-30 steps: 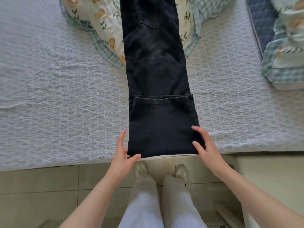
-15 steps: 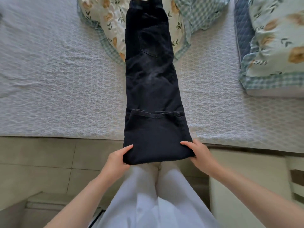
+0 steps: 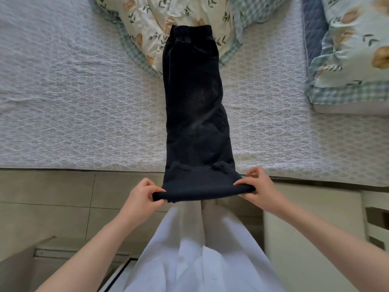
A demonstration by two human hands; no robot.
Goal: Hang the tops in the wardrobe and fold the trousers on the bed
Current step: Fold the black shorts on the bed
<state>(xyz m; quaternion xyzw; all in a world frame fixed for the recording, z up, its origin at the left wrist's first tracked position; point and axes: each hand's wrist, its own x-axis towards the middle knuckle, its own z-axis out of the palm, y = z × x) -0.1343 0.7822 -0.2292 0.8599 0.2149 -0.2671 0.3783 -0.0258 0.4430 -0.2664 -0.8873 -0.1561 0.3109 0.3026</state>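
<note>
Two-handed: L fingers (image 3: pixel 154 189) & R fingers (image 3: pixel 244 181) pinch trousers' (image 3: pixel 195 114) folded end, prob. past bed (image 3: pixel 73 102) edge.

forearms (image 3: pixel 101 245): bare to frame edge | legs: loose white trousers (image 3: pixel 200 260), wide-cut, softly creased

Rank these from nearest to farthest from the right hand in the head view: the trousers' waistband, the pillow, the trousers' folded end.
1. folded end of the trousers: pinched by the right hand, at the bed's near edge.
2. pillow: on the bed, far right.
3. waistband: far end, lying on the floral quilt.
</note>
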